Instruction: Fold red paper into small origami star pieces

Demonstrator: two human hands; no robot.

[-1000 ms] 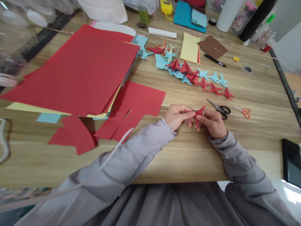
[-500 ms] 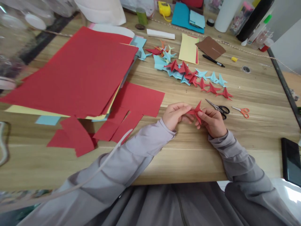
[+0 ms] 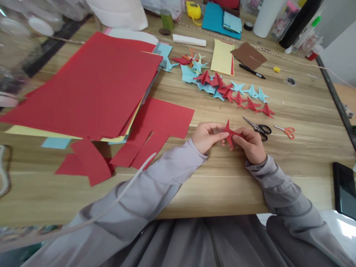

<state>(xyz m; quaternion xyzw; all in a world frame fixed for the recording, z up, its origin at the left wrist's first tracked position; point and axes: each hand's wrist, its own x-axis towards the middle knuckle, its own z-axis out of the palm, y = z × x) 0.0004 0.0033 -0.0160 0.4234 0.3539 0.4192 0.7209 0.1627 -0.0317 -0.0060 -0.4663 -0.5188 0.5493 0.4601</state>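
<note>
Between my two hands is a red origami crane (image 3: 228,134), held just above the wooden table. My left hand (image 3: 206,137) pinches it from the left with thumb and fingers. From the right, my right hand (image 3: 251,144) grips its other side between thumb and forefinger. One pointed tip sticks up and another points down; the parts under the fingertips are hidden. Beyond the hands, a row of finished red cranes (image 3: 251,105) stands beside several light blue cranes (image 3: 252,91). Black-handled scissors (image 3: 259,128) lie right of my right hand, with small orange-handled scissors (image 3: 285,131) farther right.
A large stack of red paper (image 3: 91,85) covers the left side, with cut red pieces (image 3: 167,116) around it. At the back are yellow paper (image 3: 222,56), brown paper (image 3: 248,55), a black pen (image 3: 252,71) and a yellow tape measure (image 3: 194,10). A phone (image 3: 345,190) lies at the right edge.
The red crane has turned and shifted slightly left in my fingers. My left thumb now presses nearer its middle, while my right fingers have moved to its right-hand point.
</note>
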